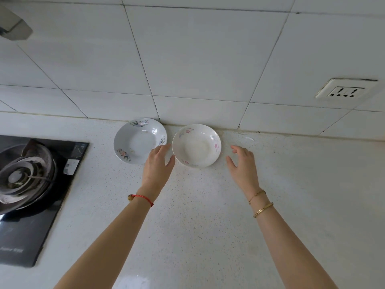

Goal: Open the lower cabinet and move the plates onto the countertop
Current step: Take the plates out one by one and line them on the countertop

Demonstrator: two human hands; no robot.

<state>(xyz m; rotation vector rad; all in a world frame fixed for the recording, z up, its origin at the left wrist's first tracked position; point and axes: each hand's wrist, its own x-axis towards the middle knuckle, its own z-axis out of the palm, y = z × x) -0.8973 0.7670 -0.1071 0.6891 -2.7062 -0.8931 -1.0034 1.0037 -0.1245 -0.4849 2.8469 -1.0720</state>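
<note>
Both hands reach out over the pale speckled desk with palms down and nothing held. The left hand has its fingers loosely spread and slightly curled; the fingertips lie over the near right rim of the left plate, and the thumb points toward the near left rim of the right plate, ending just beside it. Whether the fingertips actually touch the left plate cannot be told from this view. The right hand is also open, fingers spread and gently bent, hovering just to the right of the right plate with a narrow gap of bare desk between thumb and rim.

The two plates sit side by side at the far edge of the desk, close against the white tiled wall, their rims nearly touching. The left plate is bluish white with flower sprays on its rim; the right plate is cream with small pink flowers. The right plate lies between the two hands.

A red cord bracelet circles the left wrist and two gold bracelets the right. At the left edge of the desk sits a black gas hob with one burner. A wall socket is set in the tiles far right.
</note>
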